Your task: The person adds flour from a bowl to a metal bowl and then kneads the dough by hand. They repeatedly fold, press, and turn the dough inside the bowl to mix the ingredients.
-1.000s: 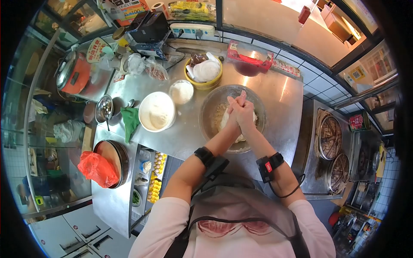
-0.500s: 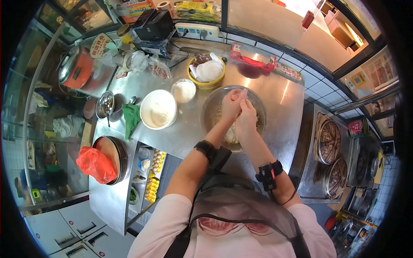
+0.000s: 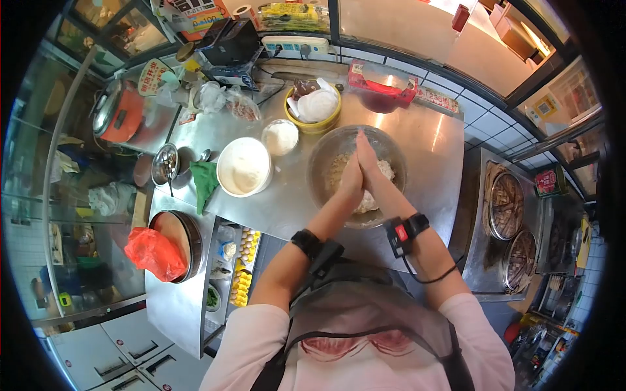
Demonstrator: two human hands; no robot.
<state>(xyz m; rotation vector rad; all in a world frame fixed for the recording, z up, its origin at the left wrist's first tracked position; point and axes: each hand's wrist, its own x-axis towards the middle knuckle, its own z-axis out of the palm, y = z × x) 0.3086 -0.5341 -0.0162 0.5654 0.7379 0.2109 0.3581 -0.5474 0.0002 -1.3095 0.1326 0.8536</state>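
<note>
Over a wide metal bowl (image 3: 317, 156), my left hand (image 3: 351, 174) and my right hand (image 3: 366, 154) are pressed palm to palm. The right fingers are stretched out straight, pointing away from me. My left hand lies flat against the right palm, its fingers partly covered. No object shows between the palms. Below them, the bowl contains a lumpy, pale, floury dough (image 3: 368, 203). To its left stand a white tub (image 3: 244, 167) of whitish powder and a smaller bowl (image 3: 280, 137), also with white powder.
Behind the bowls sits a yellow basket (image 3: 313, 125) holding white packets. A green cloth (image 3: 204, 184) and a round container with a red plastic bag (image 3: 154, 253) are on the left. Egg trays (image 3: 242, 277) show below the counter. Two round pans (image 3: 505, 206) stand at right.
My hands were clasped, with fingers curled around each other; now they lie flat together, slid against one another. The view has shifted slightly.
</note>
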